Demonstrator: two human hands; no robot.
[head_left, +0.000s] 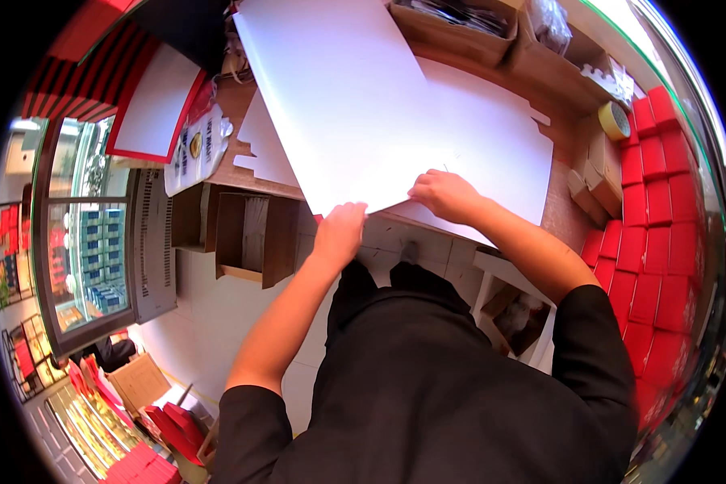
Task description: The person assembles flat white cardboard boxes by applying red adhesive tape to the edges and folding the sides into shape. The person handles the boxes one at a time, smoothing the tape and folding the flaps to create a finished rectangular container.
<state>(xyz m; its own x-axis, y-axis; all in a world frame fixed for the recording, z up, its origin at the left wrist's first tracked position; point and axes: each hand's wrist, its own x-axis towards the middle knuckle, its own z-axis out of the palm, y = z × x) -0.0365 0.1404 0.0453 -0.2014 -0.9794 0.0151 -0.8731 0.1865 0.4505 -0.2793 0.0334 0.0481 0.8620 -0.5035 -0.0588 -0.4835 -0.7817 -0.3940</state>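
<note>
A large white cardboard sheet lies slanted over the wooden table, its near edge reaching toward me. At its near left corner my left hand is closed on the edge, with a bit of red showing beside the fingers. My right hand pinches the same near edge further right. Beneath it lies another white cut-out sheet with notched tabs at its right side. More white tabbed card shows out from under the left side.
Cardboard boxes line the table's back. A tape roll sits on a small carton by stacked red boxes on the right. A plastic bag hangs at the left edge, above open cardboard boxes. A white shelf stands by my right leg.
</note>
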